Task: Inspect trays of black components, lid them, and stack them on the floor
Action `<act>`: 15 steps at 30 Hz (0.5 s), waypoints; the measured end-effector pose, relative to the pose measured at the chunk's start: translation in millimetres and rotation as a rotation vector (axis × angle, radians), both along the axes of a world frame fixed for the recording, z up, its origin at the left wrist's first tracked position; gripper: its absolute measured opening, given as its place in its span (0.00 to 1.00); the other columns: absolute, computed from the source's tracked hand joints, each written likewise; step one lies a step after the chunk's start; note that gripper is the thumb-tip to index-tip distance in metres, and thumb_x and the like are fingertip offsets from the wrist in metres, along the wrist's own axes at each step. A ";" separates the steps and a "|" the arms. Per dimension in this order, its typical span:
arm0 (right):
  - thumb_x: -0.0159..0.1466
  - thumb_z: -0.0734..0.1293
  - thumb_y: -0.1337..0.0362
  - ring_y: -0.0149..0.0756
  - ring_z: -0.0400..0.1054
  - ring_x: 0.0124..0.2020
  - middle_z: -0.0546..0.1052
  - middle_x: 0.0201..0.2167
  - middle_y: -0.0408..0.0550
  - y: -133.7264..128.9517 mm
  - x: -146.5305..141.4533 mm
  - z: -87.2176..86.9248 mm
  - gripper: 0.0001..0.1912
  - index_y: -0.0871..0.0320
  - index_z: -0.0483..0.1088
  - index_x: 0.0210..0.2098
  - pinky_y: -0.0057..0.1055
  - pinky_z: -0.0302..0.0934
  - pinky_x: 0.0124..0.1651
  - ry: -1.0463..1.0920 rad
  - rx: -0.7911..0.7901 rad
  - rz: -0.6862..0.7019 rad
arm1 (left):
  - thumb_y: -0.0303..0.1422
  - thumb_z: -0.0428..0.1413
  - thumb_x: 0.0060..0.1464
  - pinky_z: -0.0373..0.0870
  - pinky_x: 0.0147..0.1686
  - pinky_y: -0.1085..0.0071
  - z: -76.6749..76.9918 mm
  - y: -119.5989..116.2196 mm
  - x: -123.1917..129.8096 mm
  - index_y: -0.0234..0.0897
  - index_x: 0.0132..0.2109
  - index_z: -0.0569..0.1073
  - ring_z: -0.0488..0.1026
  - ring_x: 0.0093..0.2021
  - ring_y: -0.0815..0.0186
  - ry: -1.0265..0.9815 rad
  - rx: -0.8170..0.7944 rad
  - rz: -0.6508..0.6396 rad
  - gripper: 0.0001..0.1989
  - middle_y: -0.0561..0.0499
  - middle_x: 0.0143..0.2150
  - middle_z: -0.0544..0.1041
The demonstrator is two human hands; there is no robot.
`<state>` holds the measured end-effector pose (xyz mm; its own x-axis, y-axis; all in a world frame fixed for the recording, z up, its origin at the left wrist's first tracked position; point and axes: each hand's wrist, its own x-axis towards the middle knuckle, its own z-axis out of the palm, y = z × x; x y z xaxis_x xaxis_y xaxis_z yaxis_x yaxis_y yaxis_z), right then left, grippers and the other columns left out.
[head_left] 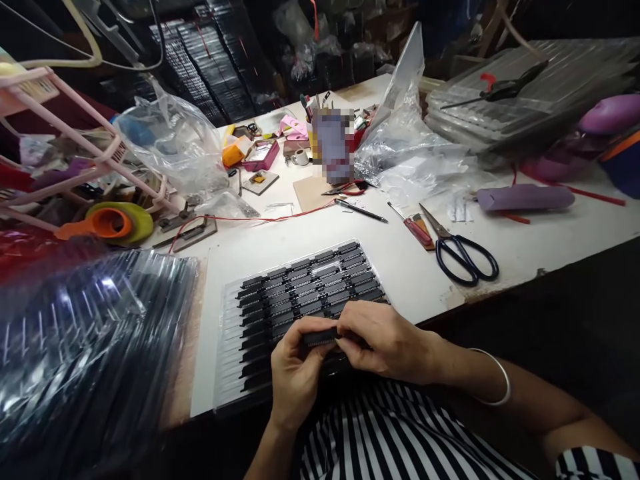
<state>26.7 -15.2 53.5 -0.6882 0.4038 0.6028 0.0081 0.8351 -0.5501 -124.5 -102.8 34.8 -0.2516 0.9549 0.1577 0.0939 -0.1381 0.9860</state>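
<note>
Close to the table's front edge, my left hand [299, 373] pinches one end of a short black toothed strip [320, 337]. The fingers of my right hand [387, 340] are closed on its other end, covering that part. Both hands hold the strip above the front of a clear plastic tray [229, 373]. Rows of similar black toothed pieces [310, 283] lie in the tray, with one slot near the back showing a pale gap. My hands hide the tray's front right part.
Stacked clear trays of dark pieces [100, 333] stand at the left. To the right lie scissors [457, 253], a red-handled screwdriver [415, 227] and a purple pouch [525, 199]. A black pen [361, 210], plastic bags [415, 160] and a pink rack [85, 133] are farther back.
</note>
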 end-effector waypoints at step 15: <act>0.59 0.59 0.74 0.29 0.57 0.22 0.66 0.22 0.41 12.6 35.4 -1.0 0.06 0.58 0.62 0.28 0.26 0.56 0.26 -0.055 -0.040 -0.022 | 0.33 0.60 0.52 0.72 0.35 0.75 10.5 7.8 19.5 0.41 0.42 0.75 0.75 0.36 0.66 0.110 -0.236 -0.107 0.09 0.52 0.37 0.78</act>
<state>62.1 -2.5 52.4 -0.7104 0.4419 0.5478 0.0569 0.8118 -0.5812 -105.0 -95.0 45.3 -0.1412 0.9886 -0.0515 0.1998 0.0794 0.9766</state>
